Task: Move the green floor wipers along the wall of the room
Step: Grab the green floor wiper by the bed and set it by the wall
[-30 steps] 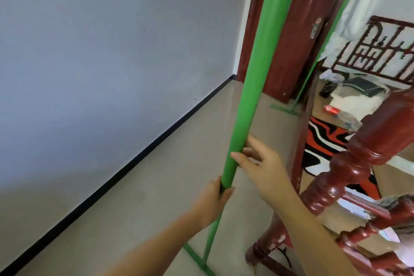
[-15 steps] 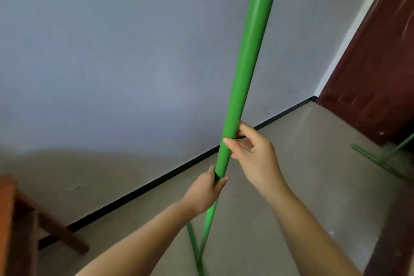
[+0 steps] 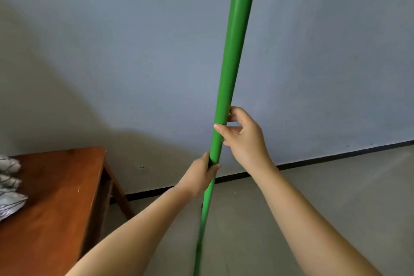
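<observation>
A green floor wiper (image 3: 233, 56) stands nearly upright in the middle of the head view, its pole running from the top edge down to the bottom edge. Its blade is out of view below. My left hand (image 3: 201, 175) is wrapped around the pole low down. Just above it, my right hand (image 3: 243, 135) holds the pole from the right with thumb and fingers pinched on it. The grey-blue wall (image 3: 134, 51) is right behind the pole.
A brown wooden table (image 3: 56, 197) stands at the lower left against the wall, with patterned cloth (image 3: 9, 186) on its left edge. A black skirting strip (image 3: 313, 160) runs along the wall's foot. Beige floor tiles (image 3: 336, 197) stretch to the right.
The view has swung left: the red door, carved furniture and the second green wiper have left the frame, and the wooden table has come in. My right hand has closed onto the pole.
</observation>
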The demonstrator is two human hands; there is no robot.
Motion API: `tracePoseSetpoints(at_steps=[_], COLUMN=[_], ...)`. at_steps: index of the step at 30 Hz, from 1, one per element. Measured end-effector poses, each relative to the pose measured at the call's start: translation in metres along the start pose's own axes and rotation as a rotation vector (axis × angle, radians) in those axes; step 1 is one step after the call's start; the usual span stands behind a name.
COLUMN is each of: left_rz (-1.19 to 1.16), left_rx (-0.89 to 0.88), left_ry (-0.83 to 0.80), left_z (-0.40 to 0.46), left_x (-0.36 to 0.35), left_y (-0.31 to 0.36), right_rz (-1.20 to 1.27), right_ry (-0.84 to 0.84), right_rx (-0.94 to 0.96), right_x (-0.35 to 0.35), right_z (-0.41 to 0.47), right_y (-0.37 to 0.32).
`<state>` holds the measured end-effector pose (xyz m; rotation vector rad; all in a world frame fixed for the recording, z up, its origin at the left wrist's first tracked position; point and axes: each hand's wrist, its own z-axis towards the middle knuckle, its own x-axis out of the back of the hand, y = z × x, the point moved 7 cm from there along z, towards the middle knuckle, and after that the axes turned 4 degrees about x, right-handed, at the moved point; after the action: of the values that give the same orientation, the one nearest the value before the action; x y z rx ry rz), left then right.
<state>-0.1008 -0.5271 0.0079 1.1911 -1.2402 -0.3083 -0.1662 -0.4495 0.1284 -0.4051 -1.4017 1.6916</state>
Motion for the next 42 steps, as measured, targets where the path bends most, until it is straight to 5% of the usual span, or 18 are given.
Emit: tracePoseSetpoints(at_steps=[22,36,42], left_rz=[-0.086,-0.088,-0.128], left_rx=[0.255,0.241,0.263], left_ry=[0.445,0.461,0.472], left_z=[0.011,0.019,0.008], left_x=[0.187,0.194,0.189], left_y=[-0.133,-0.140,-0.133], right_rz=[0.048,0.078,0.062], right_ry=[-0.341,-0.459,-0.525], right_rx=[0.117,0.130,0.031], right_x=[-0.232,-0.242,-0.186], right_z=[0.081,0.087,0.055], right_y=[-0.046,-0.040,-0.003])
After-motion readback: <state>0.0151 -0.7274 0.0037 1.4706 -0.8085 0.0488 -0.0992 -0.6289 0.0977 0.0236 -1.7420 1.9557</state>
